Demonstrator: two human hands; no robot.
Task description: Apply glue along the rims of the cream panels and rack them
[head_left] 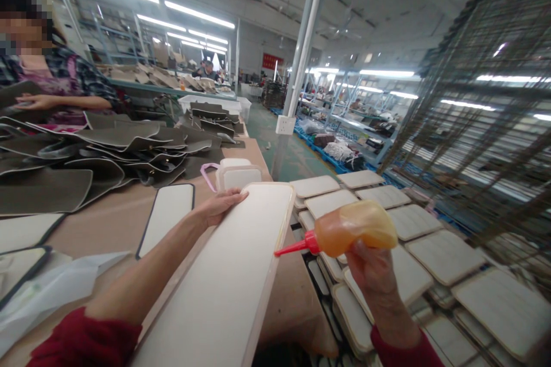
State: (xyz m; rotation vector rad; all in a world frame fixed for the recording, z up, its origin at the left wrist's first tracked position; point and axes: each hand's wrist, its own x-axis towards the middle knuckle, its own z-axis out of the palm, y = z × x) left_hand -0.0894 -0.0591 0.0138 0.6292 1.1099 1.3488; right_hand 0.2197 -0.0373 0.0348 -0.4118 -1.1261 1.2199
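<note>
A long white panel with a pale glued rim (232, 275) lies lengthwise in front of me on the brown worktable (116, 223). My left hand (221, 205) rests flat on the panel's far left corner, fingers stretched out. My right hand (372, 269) grips an orange squeeze bottle of glue (357, 228) with a red nozzle. The nozzle tip touches or hovers just at the panel's right edge.
Several white panels (413, 223) lie spread on wire racks to the right. A tall wire rack (486, 103) stands at far right. Dark grey cut pieces (107, 149) pile on the table's left, where another person (51, 86) works. A dark-edged white panel (166, 218) lies nearby.
</note>
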